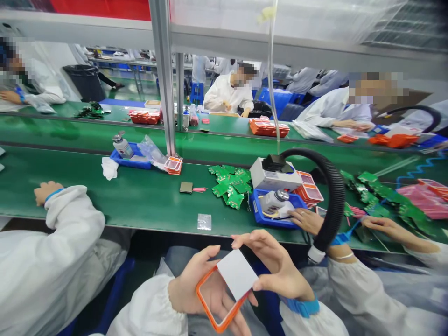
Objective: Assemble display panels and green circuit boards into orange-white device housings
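Observation:
Low in the head view, my left hand [191, 280] holds an orange square frame [205, 303] with a pale inner edge, its palm and fingers behind the frame. My right hand [280, 266] grips a white square piece [238, 274] between thumb and fingers. The white piece overlaps the upper right part of the frame; whether the two touch cannot be made out. Through the frame's opening the fingers of my left hand show. A blue wrist strap [304, 307] is around my right wrist. On the bench edge ahead lies a small clear plastic square [204, 222].
Green circuit boards [231, 184] lie heaped on the green bench [154, 207]. A blue tray [257, 212] with a bottle stands near a black flexible hose [334, 196]. Co-workers' hands [308, 219] reach in at right; another person's hand [47, 191] rests at left.

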Demonstrator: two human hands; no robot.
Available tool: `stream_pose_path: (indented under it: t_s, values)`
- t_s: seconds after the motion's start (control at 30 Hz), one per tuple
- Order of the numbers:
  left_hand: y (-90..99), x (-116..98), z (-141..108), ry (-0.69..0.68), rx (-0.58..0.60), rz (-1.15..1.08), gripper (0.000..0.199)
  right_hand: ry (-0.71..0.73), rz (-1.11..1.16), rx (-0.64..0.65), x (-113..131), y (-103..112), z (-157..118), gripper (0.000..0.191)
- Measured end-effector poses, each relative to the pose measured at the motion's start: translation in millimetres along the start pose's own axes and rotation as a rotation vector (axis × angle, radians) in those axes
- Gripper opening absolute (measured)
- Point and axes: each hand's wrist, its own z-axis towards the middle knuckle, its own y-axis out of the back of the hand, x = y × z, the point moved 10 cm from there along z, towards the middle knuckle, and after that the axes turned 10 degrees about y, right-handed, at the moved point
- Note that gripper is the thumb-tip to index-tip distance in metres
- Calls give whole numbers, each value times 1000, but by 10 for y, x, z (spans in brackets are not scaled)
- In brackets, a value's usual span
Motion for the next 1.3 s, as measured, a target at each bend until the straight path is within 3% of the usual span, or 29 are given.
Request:
stream_pose_path:
  t_s: [0.2, 0.3, 0.93, 1.3]
  values:
    - [215, 16, 133, -25, -29, -146, 61, 27, -2, 93, -37, -103, -33, 61]
    - [218, -6, 129, -33, -30, -177, 53, 20, 1, 109, -59, -104, -45, 59]
    - [196, -72, 123, -31, -104, -134, 54, -80, -49, 105, -185, -47, -65, 55]
    - [343, -90, 169, -40, -183, -175, 56, -59, -125, 198, -133, -231, -49, 50]
